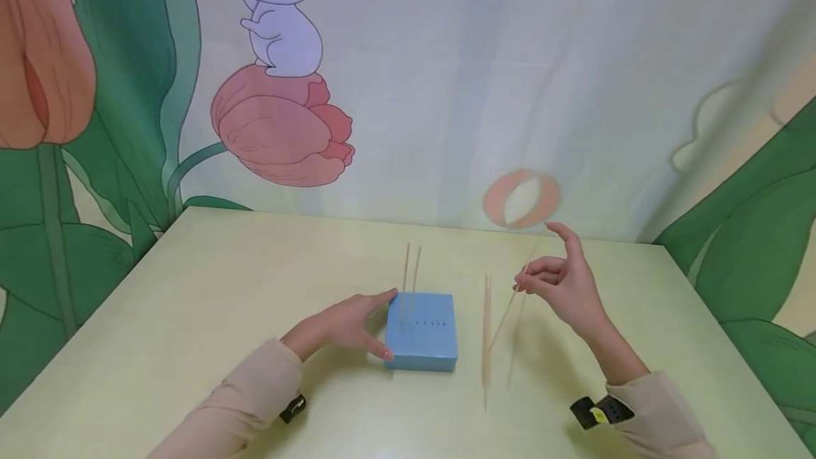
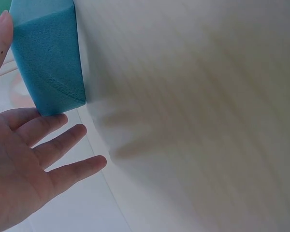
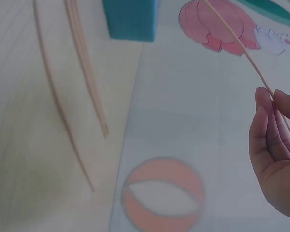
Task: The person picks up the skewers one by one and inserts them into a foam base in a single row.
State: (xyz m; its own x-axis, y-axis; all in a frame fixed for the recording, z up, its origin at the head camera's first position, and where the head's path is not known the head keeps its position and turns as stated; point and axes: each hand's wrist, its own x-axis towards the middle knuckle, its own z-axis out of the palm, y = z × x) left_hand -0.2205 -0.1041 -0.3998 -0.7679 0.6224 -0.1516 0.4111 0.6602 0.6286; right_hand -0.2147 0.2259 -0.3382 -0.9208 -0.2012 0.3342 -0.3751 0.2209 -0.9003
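Note:
My left hand (image 1: pixel 347 322) holds the light blue block (image 1: pixel 421 346) between thumb and index finger at its left side; the other fingers spread out straight in the left wrist view. Two thin wooden sticks (image 1: pixel 417 271) stand upright in the block's top, left of a row of several small holes. To the right of the block, my right hand (image 1: pixel 567 285) pinches one thin wooden stick (image 3: pixel 246 54) between thumb and fingertips. That stick slants, its lower end near several loose sticks (image 1: pixel 486 331) lying on the table.
The pale yellow table (image 1: pixel 255 289) ends at a curtain (image 1: pixel 414 126) printed with flowers and a white animal. A fainter thin line lies right of the loose sticks; stick or shadow, I cannot tell. Each wrist wears a dark strap (image 1: pixel 602 413).

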